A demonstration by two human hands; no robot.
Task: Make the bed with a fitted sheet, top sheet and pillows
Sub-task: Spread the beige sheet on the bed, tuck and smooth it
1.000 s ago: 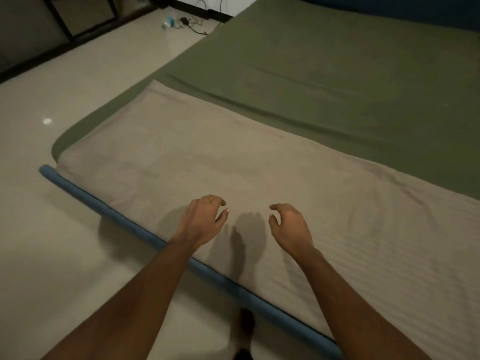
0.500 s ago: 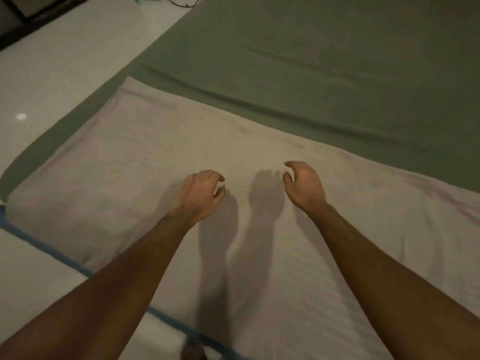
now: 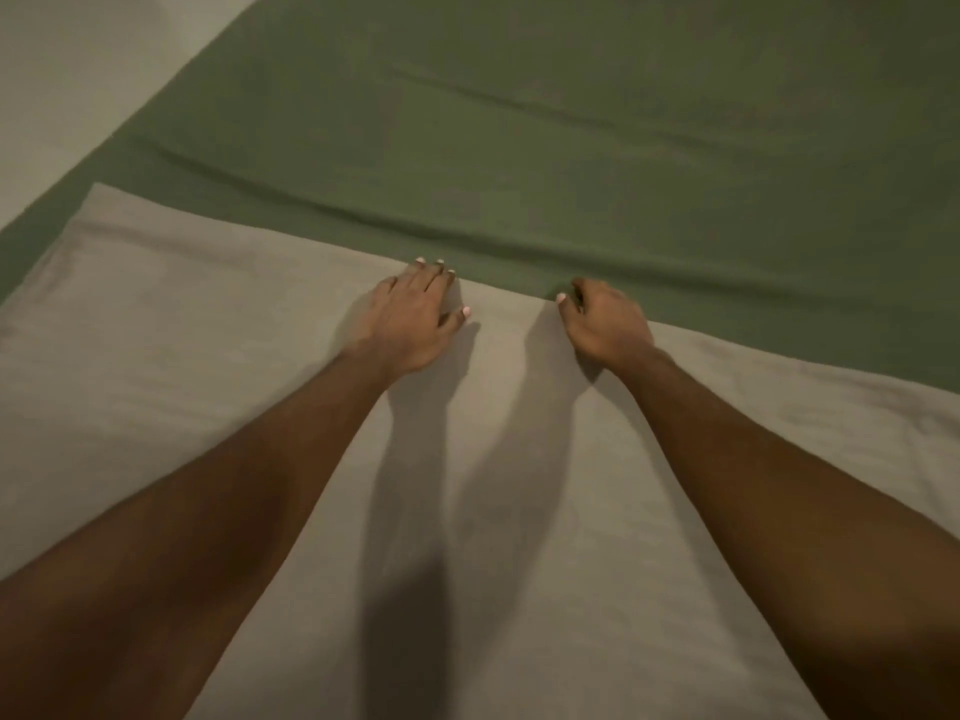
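green fitted sheet (image 3: 623, 148) under beige top sheet (image 3: 208, 381) (both hands at its edge).

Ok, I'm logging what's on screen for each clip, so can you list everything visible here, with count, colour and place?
Green fitted sheet: one, olive green, covers the far part of the bed, lightly creased.
Beige top sheet: one, greyish beige, lies over the near part of the bed, its far edge running across the middle of the view.
Pale floor: one patch, off-white, top left beside the bed.
Left hand: one, fingers spread flat on the beige sheet at its far edge.
Right hand: one, fingers curled at the same edge; whether they pinch the cloth cannot be told.
Forearms: two, bare, reaching in from the bottom corners.
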